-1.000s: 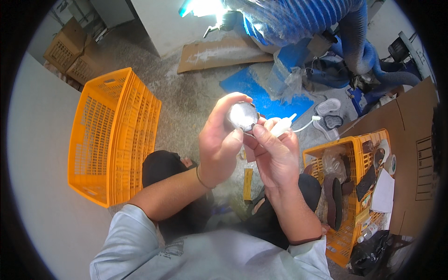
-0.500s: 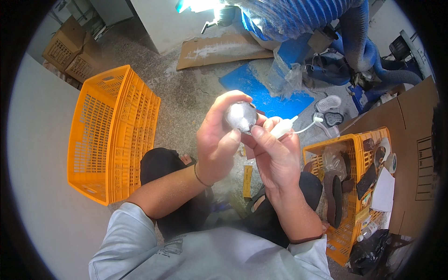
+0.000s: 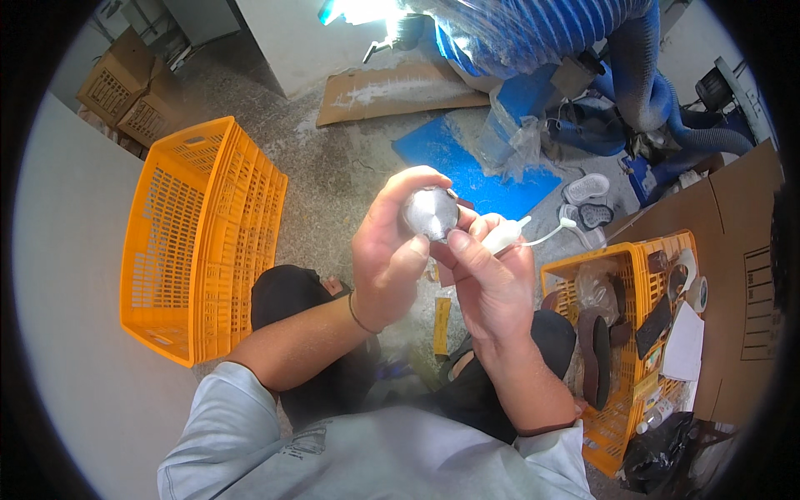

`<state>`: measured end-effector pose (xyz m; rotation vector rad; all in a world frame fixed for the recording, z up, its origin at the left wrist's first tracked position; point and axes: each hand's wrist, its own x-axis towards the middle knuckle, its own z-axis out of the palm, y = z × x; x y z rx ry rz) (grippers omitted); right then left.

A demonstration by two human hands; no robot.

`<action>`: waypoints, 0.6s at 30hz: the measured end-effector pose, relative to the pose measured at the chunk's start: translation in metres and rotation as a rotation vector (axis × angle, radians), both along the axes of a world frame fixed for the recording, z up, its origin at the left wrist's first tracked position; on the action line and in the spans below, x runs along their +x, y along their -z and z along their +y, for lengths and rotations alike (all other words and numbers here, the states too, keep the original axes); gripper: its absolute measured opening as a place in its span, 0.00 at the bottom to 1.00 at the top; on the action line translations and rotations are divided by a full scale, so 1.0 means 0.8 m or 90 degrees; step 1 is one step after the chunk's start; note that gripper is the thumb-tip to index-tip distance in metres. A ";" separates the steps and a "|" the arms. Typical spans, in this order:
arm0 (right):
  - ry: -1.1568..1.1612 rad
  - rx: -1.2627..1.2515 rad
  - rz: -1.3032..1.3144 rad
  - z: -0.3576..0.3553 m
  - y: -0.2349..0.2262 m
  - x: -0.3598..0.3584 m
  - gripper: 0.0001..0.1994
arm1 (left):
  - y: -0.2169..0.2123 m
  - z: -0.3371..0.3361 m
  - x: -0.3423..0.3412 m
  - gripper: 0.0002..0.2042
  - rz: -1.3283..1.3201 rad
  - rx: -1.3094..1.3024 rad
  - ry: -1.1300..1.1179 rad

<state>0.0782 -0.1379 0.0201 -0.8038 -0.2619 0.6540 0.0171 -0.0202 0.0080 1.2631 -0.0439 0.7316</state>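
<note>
My left hand [image 3: 390, 250] grips a small round shiny metal piece [image 3: 431, 212], holding it up in front of me. My right hand [image 3: 487, 279] is closed around a white tool [image 3: 506, 237] with a thin white tube [image 3: 550, 238] trailing off to the right; its thumb rests against the lower edge of the metal piece. Both hands meet above my knees, over a speckled concrete floor.
An empty orange plastic crate [image 3: 200, 242] stands at my left. A second orange crate [image 3: 633, 333] at my right holds dark pads and odd items. Blue ribbed hoses [image 3: 658, 92], a blue mat [image 3: 475, 171], flat cardboard [image 3: 400, 83] and a cardboard box [image 3: 742, 250] lie beyond.
Both hands stay together on the metal piece, shifting only slightly; my left fingers have turned it a little and the right thumb has slid along its edge.
</note>
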 end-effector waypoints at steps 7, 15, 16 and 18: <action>0.005 -0.008 -0.003 0.003 0.000 -0.001 0.11 | 0.000 -0.002 0.000 0.28 0.000 -0.053 0.015; 0.008 0.001 -0.002 0.002 -0.001 -0.002 0.11 | -0.001 -0.003 0.002 0.28 -0.020 -0.047 0.011; 0.008 0.004 -0.004 0.002 0.000 -0.002 0.10 | -0.002 -0.003 0.002 0.28 -0.021 -0.049 0.015; 0.006 0.006 -0.007 0.003 0.000 -0.002 0.10 | -0.003 -0.003 0.001 0.28 -0.023 -0.061 0.026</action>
